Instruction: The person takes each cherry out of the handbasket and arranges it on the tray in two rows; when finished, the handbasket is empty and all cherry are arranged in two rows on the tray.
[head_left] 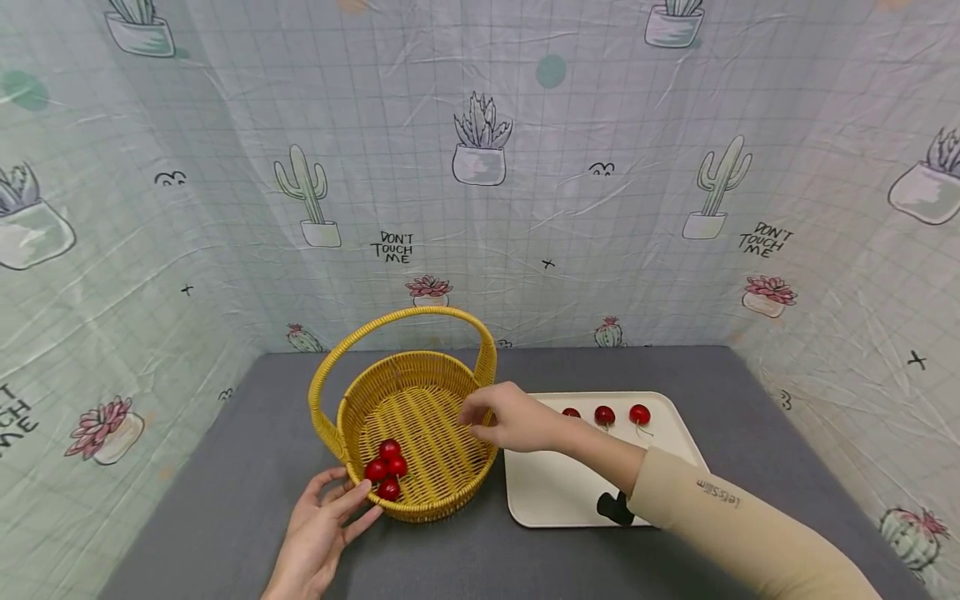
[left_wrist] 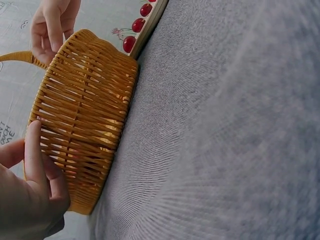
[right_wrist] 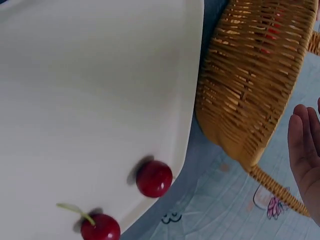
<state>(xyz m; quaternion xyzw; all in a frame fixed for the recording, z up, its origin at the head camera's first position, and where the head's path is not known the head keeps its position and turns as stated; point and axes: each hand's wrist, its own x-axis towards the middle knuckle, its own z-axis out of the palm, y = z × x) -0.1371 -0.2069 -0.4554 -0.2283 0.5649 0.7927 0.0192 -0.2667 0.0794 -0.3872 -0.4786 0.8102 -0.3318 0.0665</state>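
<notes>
A yellow wicker basket [head_left: 420, 500] with a tall arched handle stands on the table; several red cherries [head_left: 388, 468] lie together at its near left side. My left hand [head_left: 318, 521] holds the basket's near left rim, with fingers at the rim and against the outer wall. Over the right side of the basket hovers my right hand [head_left: 517, 418], its fingers loosely bent, nothing visible between them. In the right wrist view that hand [right_wrist: 306, 155] is partly cut off. A cream tray [head_left: 543, 492] carries cherries [head_left: 604, 416] along its far side, one partly hidden by the right arm.
The tray stands right beside the basket, with the right forearm crossing above it. A black wrist strap piece [head_left: 617, 507] shows under that sleeve. Grey cloth [head_left: 450, 567] covers the table, and a printed curtain [head_left: 555, 217] encloses the back and sides.
</notes>
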